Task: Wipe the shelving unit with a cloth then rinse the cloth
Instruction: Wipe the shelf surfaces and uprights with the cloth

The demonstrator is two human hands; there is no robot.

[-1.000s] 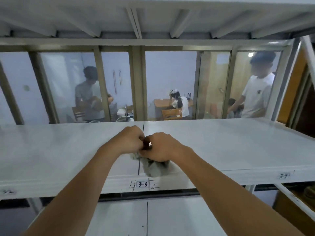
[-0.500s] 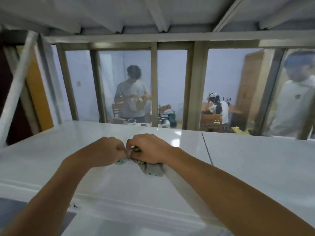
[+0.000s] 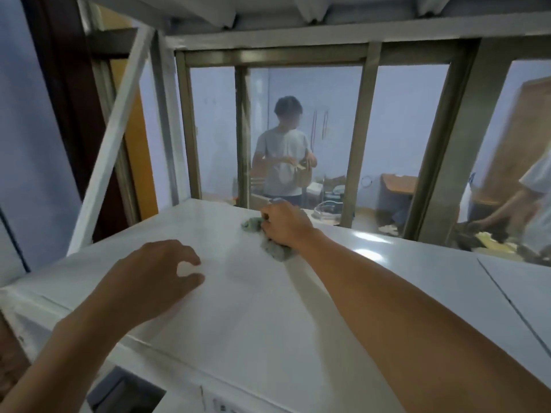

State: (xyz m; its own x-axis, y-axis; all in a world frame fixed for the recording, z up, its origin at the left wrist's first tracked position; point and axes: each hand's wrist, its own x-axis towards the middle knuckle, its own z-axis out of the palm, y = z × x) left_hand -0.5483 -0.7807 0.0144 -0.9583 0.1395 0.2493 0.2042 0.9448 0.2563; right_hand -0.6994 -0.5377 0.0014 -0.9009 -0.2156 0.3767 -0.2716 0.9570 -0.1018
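The white shelf board (image 3: 268, 308) of the shelving unit fills the lower half of the view. My right hand (image 3: 284, 225) grips a grey-green cloth (image 3: 275, 251) and holds it down on the far part of the board, near the window. A bit of the cloth (image 3: 252, 224) sticks out left of the fingers. My left hand (image 3: 155, 281) hovers over the near left part of the board with loosely curled fingers, holding nothing, apart from the cloth.
A white diagonal brace (image 3: 110, 138) and upright post stand at the shelf's left end. Another shelf board (image 3: 298, 7) lies close overhead. A glazed partition (image 3: 357, 138) runs behind the shelf; people stand beyond it. A seam (image 3: 507, 296) crosses the board at right.
Both hands held the cloth together before. Now my left hand has let go and drawn back toward me, and my right hand has pushed the cloth farther along the shelf. My view turned left.
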